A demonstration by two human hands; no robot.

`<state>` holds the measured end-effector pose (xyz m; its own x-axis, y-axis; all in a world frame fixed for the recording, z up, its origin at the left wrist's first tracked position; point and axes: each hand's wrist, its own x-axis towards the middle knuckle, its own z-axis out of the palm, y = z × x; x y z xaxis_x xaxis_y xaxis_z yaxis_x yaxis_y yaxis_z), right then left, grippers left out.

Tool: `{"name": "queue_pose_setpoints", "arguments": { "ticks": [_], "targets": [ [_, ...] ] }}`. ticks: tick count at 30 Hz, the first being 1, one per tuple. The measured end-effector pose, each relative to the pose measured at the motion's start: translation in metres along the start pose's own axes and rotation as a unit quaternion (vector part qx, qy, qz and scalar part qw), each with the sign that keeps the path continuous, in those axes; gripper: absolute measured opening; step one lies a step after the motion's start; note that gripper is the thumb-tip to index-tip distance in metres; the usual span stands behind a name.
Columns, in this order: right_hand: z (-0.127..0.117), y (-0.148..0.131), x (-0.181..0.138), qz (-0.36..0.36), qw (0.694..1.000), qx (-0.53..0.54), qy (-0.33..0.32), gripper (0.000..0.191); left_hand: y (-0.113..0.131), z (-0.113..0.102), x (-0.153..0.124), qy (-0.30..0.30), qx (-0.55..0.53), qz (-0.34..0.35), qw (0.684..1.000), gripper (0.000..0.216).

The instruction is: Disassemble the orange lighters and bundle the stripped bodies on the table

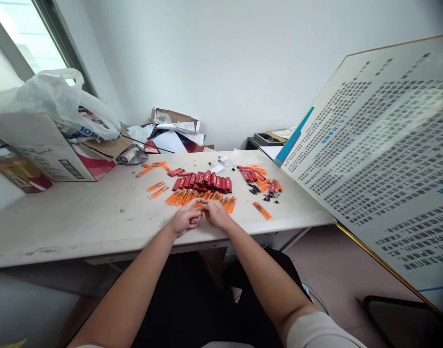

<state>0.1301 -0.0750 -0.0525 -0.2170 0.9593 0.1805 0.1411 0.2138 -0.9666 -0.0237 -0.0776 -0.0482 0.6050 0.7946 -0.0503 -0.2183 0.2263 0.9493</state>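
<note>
The left hand (185, 217) and the right hand (217, 214) meet over the front part of the white worktop (79, 224), with their fingers curled inward and almost closed. Between the fingertips (206, 208) of both hands is a small orange piece (202, 206) with a metallic glint. The fingers hide most of it, so its exact shape is hard to tell, though it looks like part of a lighter.

Just beyond the fingertips, a tight row of orange disposable lighters (181, 197) lies side by side, its nearest end almost touching the hands. Behind that row is a denser bank of red lighters (207, 182). Two loose orange lighters (158, 189) lie to the left of the row, and a single one (262, 210) lies apart to the right. Further back on the right, a mixed heap of red and orange lighters (259, 176) sits beside scattered small black parts (255, 189) and small metal parts (272, 195).

At the left end of the worktop, a torn cardboard box (50, 154) lies on its side under a white plastic bag (50, 96). A pile of crumpled cardboard and paper (174, 128) rises against the wall behind the worktop. To the right, a large text-covered display board (369, 154) leans at an angle.
</note>
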Motion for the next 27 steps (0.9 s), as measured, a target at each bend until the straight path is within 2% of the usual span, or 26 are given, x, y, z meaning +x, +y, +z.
{"name": "queue_pose_setpoints", "arguments": {
  "ticks": [6, 12, 15, 19, 23, 27],
  "targets": [
    [0.002, 0.002, -0.006, -0.057, 0.995, -0.055, 0.056, 0.024, -0.007, 0.005, -0.002, 0.023, 0.036, 0.063, 0.997, 0.052],
    [0.008, 0.009, -0.011, -0.079, 0.995, -0.021, 0.064, 0.025, -0.003, 0.006, -0.002, -0.003, -0.027, 0.052, 0.998, 0.053],
    [0.015, 0.011, -0.008, -0.091, 0.986, -0.068, 0.126, 0.025, -0.003, 0.009, -0.001, 0.020, -0.037, 0.051, 0.998, 0.054],
    [0.021, 0.009, -0.004, -0.103, 0.957, -0.176, 0.206, 0.026, -0.009, 0.012, 0.000, 0.077, 0.004, 0.084, 0.994, 0.055],
    [0.022, 0.008, -0.004, -0.138, 0.950, -0.189, 0.207, 0.028, -0.014, 0.010, 0.000, 0.084, 0.022, 0.106, 0.991, 0.056],
    [0.022, 0.009, -0.007, -0.143, 0.950, -0.173, 0.219, 0.029, -0.014, 0.011, 0.000, 0.081, 0.021, 0.112, 0.990, 0.057]
  ]
}}
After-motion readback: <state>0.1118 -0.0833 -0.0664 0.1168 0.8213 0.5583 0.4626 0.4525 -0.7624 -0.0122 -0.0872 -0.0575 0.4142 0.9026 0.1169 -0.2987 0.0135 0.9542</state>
